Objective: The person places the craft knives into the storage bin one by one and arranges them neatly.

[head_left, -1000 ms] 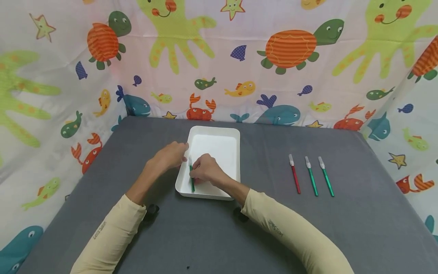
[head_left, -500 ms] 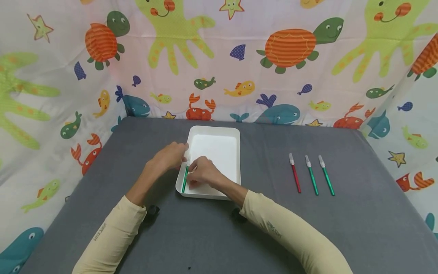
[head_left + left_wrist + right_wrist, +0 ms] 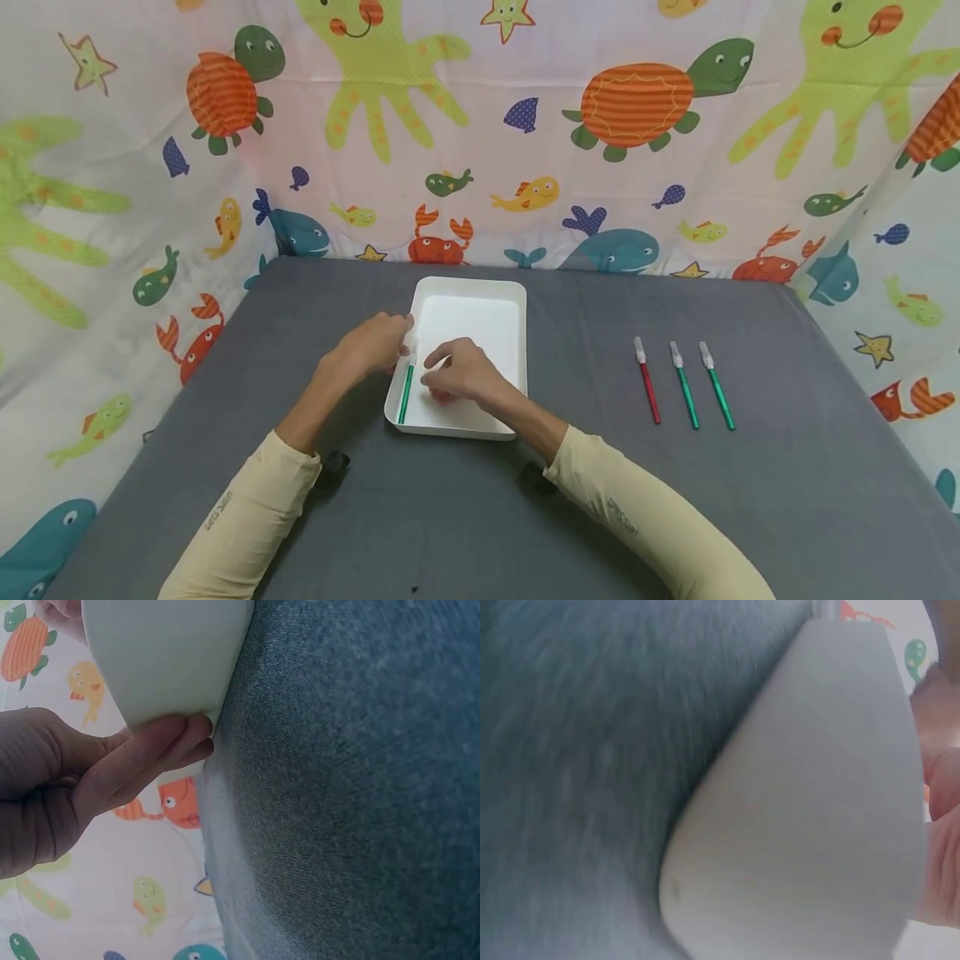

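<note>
A white rectangular tray (image 3: 480,321) rests on the grey cloth. Its left wall is pinched by my left hand (image 3: 371,343); in the left wrist view the fingers (image 3: 150,754) lie against the outer side and the thumb is on the rim side. Inside, along that same wall, lies a green felt-tip pen (image 3: 406,396) with a pale cap, partly hidden near the left hand. My right hand (image 3: 467,372) hovers over the tray just right of the pen, fingers loosely bent and holding nothing. The tray's outer wall (image 3: 802,802) fills much of the right wrist view.
To the right of the tray, a red felt-tip pen (image 3: 648,383) and two green felt-tip pens (image 3: 685,388) lie side by side, pale caps away from me. A sea-animal printed curtain (image 3: 480,125) stands behind and at both sides of the cloth-covered table (image 3: 450,517).
The green pen has shifted left to the tray's left wall, and my right hand has let go and moved slightly right. My left hand stays on the tray wall.
</note>
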A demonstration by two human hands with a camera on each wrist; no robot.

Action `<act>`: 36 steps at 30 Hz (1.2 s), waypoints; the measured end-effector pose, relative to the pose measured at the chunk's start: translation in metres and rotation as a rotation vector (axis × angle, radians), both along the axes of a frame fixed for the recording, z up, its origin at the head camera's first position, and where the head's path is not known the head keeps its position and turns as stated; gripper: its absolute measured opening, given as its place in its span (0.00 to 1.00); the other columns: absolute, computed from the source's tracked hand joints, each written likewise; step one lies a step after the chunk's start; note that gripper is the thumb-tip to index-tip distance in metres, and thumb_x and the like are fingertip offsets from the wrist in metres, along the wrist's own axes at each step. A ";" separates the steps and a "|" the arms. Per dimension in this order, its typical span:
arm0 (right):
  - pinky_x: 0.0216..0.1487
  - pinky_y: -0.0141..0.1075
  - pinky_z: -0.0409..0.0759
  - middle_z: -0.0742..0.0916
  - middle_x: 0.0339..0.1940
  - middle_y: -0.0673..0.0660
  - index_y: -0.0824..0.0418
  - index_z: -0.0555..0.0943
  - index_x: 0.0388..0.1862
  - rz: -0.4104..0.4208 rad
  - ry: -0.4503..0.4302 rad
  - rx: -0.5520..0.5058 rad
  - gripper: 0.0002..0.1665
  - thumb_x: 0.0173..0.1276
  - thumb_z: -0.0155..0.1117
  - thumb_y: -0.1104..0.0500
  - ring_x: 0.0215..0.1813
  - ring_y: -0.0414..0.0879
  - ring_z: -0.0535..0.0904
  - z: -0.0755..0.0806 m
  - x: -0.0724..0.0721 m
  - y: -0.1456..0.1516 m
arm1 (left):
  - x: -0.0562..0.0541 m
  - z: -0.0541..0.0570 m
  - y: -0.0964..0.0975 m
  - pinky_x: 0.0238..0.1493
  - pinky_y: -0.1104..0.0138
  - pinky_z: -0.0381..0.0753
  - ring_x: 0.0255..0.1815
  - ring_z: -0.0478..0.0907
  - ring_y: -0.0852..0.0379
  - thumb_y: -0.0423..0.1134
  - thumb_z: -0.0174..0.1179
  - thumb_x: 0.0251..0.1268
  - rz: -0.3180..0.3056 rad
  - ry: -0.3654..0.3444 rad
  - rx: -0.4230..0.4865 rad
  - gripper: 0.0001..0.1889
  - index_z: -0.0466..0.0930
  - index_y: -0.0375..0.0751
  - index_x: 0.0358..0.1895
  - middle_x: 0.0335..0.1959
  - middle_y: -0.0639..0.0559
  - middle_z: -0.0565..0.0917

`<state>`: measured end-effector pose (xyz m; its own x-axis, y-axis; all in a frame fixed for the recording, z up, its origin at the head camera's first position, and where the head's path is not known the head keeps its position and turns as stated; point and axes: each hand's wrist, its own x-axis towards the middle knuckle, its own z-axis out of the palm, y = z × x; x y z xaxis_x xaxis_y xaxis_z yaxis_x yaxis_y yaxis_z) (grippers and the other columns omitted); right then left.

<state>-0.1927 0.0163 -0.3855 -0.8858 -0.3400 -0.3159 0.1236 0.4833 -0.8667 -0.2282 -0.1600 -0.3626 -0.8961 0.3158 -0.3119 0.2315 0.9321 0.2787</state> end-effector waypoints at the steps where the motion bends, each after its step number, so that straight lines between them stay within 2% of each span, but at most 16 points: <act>1: 0.35 0.35 0.88 0.90 0.32 0.60 0.68 0.85 0.54 -0.012 0.009 -0.007 0.16 0.70 0.69 0.62 0.27 0.44 0.86 0.003 0.000 0.004 | 0.000 0.000 0.001 0.32 0.68 0.76 0.32 0.83 0.53 0.32 0.61 0.76 0.001 -0.002 0.000 0.33 0.62 0.30 0.79 0.53 0.35 0.86; 7: 0.39 0.38 0.90 0.91 0.40 0.70 0.70 0.84 0.57 -0.069 0.083 -0.084 0.18 0.72 0.68 0.63 0.40 0.62 0.90 0.021 0.001 0.038 | -0.001 -0.001 0.003 0.38 0.65 0.80 0.33 0.85 0.54 0.33 0.59 0.77 0.019 -0.051 -0.019 0.33 0.60 0.32 0.81 0.59 0.34 0.84; 9: 0.41 0.39 0.90 0.91 0.43 0.71 0.70 0.83 0.58 -0.078 0.108 -0.087 0.19 0.72 0.67 0.62 0.44 0.64 0.90 0.028 0.001 0.052 | -0.001 -0.001 0.003 0.42 0.63 0.82 0.34 0.86 0.54 0.34 0.59 0.78 0.024 -0.069 -0.026 0.34 0.58 0.33 0.81 0.62 0.33 0.83; 11: 0.42 0.40 0.90 0.91 0.43 0.71 0.70 0.83 0.58 -0.088 0.136 -0.082 0.19 0.73 0.67 0.61 0.44 0.64 0.90 0.034 0.000 0.067 | -0.001 -0.001 0.003 0.45 0.62 0.83 0.35 0.86 0.54 0.34 0.59 0.78 0.033 -0.078 -0.029 0.35 0.57 0.34 0.82 0.65 0.33 0.81; 15: 0.44 0.41 0.89 0.91 0.41 0.66 0.69 0.84 0.57 -0.124 0.178 -0.028 0.18 0.74 0.66 0.59 0.40 0.55 0.90 0.040 0.001 0.100 | 0.000 0.000 0.004 0.45 0.62 0.82 0.36 0.86 0.55 0.35 0.59 0.78 0.036 -0.088 -0.034 0.36 0.56 0.34 0.83 0.69 0.32 0.79; 22: 0.49 0.42 0.89 0.89 0.47 0.68 0.69 0.84 0.57 -0.172 0.219 0.031 0.19 0.76 0.66 0.57 0.43 0.54 0.89 0.043 0.005 0.159 | -0.002 -0.001 0.005 0.41 0.65 0.82 0.38 0.86 0.53 0.35 0.62 0.76 0.050 -0.088 -0.055 0.36 0.58 0.35 0.82 0.68 0.32 0.78; 27: 0.45 0.35 0.88 0.89 0.48 0.68 0.70 0.83 0.58 -0.205 0.231 0.069 0.21 0.76 0.65 0.55 0.38 0.42 0.87 0.044 0.009 0.195 | -0.002 -0.001 0.006 0.41 0.65 0.81 0.40 0.86 0.52 0.36 0.62 0.76 0.054 -0.085 -0.055 0.36 0.59 0.36 0.82 0.67 0.33 0.79; 31: 0.43 0.31 0.87 0.90 0.48 0.68 0.70 0.83 0.58 -0.234 0.228 0.139 0.21 0.77 0.65 0.55 0.38 0.42 0.87 0.041 0.010 0.220 | -0.001 0.000 0.007 0.43 0.63 0.83 0.40 0.86 0.52 0.36 0.62 0.76 0.057 -0.082 -0.068 0.36 0.58 0.36 0.82 0.67 0.33 0.79; 36: 0.42 0.34 0.88 0.90 0.50 0.70 0.73 0.82 0.59 -0.258 0.226 0.256 0.23 0.77 0.63 0.55 0.37 0.41 0.88 0.033 0.007 0.253 | 0.000 0.001 0.009 0.43 0.63 0.84 0.40 0.86 0.51 0.36 0.62 0.76 0.047 -0.065 -0.069 0.36 0.58 0.35 0.82 0.68 0.32 0.79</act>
<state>-0.1853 0.2695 -0.3520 -0.9881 -0.0339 -0.1499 0.0897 0.6646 -0.7418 -0.2279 -0.1515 -0.3612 -0.8865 0.2495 -0.3897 0.1704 0.9590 0.2263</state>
